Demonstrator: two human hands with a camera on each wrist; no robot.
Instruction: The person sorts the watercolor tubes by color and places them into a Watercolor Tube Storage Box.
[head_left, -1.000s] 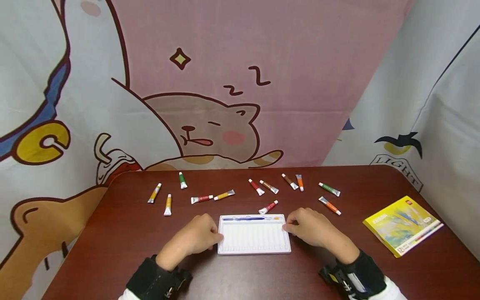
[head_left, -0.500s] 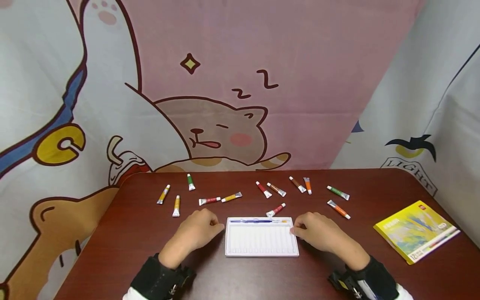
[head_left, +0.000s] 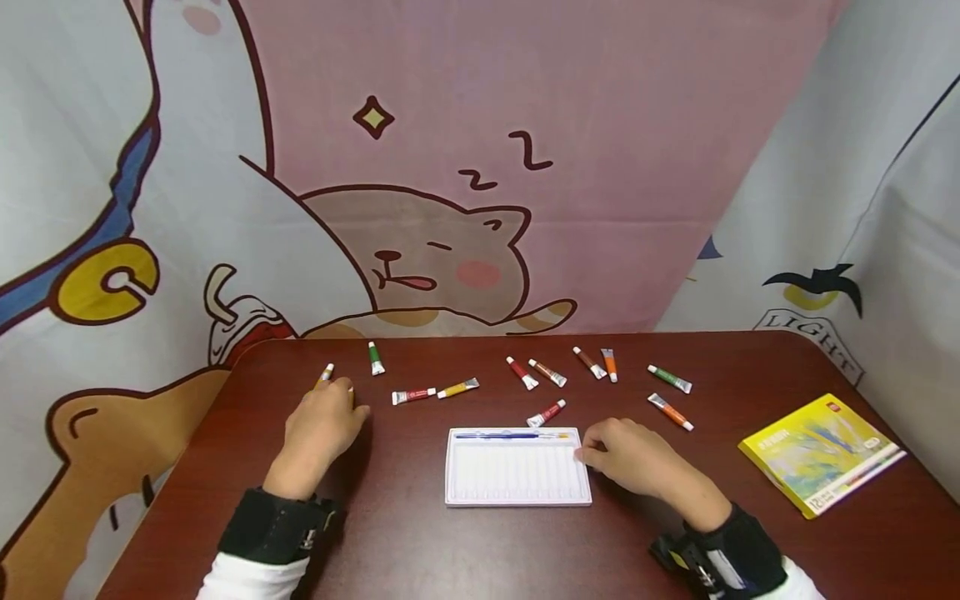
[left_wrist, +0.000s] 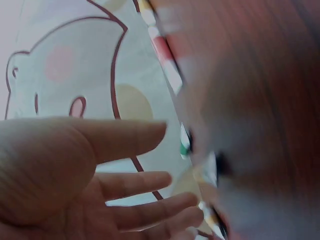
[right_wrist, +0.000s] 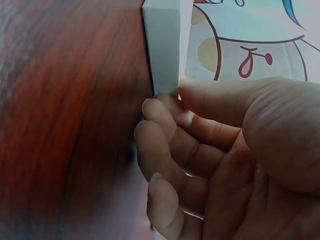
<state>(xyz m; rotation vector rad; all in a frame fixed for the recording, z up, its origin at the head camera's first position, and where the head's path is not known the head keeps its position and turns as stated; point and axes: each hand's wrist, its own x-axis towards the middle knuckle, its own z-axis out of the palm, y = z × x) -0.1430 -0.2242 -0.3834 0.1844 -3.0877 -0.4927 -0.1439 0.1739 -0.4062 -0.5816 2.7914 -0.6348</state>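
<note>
My left hand [head_left: 324, 425] reaches over the left side of the table, thumb and fingers apart in the left wrist view. Beyond its fingers lies a yellow paint tube [head_left: 325, 375], partly covered by the hand in the head view. A blurred paint tube [left_wrist: 210, 171] shows just past the fingertips in the left wrist view. The white paint tray [head_left: 517, 492] lies flat in front of me, a blue paintbrush [head_left: 495, 436] along its far edge. At its right edge, my right hand [head_left: 630, 457] pinches the rim, thumb above and fingers curled below.
Several small tubes lie scattered behind the tray, among them a green tube [head_left: 376, 358], a red tube [head_left: 413, 396] and an orange tube [head_left: 671, 412]. A yellow box [head_left: 821, 454] lies at the right. A printed curtain [head_left: 420, 250] hangs behind the table [head_left: 405, 550].
My left hand has left the tray's left edge and moved left and forward to the yellow tubes. My right hand stays at the tray's right edge.
</note>
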